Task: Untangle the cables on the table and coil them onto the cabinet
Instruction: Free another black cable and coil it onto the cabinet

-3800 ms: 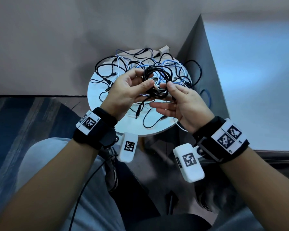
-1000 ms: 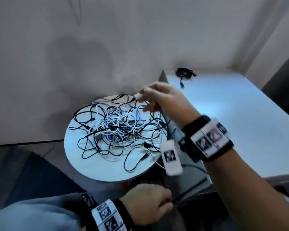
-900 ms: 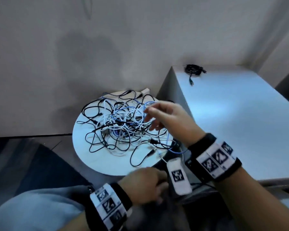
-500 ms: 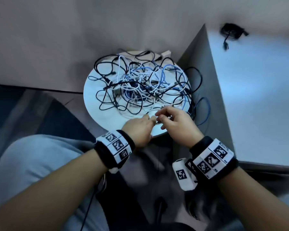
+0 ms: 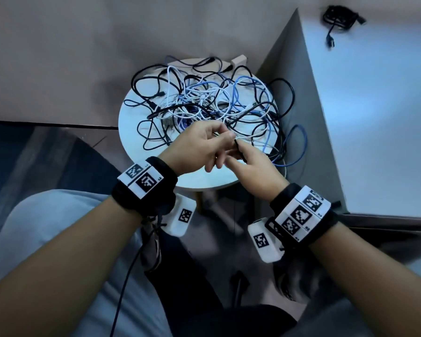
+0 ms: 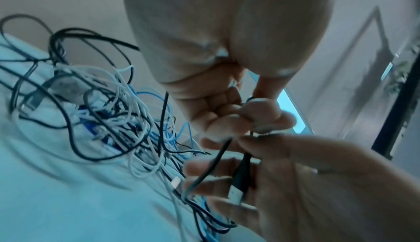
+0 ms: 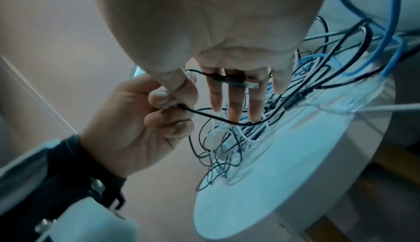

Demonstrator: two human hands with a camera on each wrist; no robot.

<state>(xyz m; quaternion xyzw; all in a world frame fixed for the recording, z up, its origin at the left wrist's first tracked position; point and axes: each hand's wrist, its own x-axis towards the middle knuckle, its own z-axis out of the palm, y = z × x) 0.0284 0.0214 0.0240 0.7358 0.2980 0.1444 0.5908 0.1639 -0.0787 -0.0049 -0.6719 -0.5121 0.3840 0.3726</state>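
From the head camera: one black coil (image 5: 339, 17) already resting on the cabinet (image 5: 374, 117), near its far corner, so one cable apparently done. Still heaped on the round table (image 5: 156, 176): a tangle of cables (image 5: 204, 103) in black, white and blue, with a blue loop hanging over the edge beside the cabinet; most of the job judged still ahead. Over the near rim, left hand (image 5: 199, 148) and right hand (image 5: 253, 164) meeting, a thin black cable (image 5: 238, 150) held between them, its far length running back into the pile. From the left wrist: left fingertips (image 6: 261, 113) pinched shut on that black cable (image 6: 223, 148), with the right hand (image 6: 306, 183) just below, thumb pressing the cable's dark plug (image 6: 240, 177) against its fingers; heap of cables (image 6: 118, 116) behind on the table (image 6: 68, 201), blurred. From the right wrist: plug end (image 7: 232, 80) lying across the extended right fingers (image 7: 234, 105), left hand (image 7: 141, 120) curled and gripping the cable (image 7: 227, 122), which sags in a curve toward the tangle (image 7: 227, 147) on the table (image 7: 284, 183). Probable stage: end of a second cable found, pulling free and coiling not yet started.
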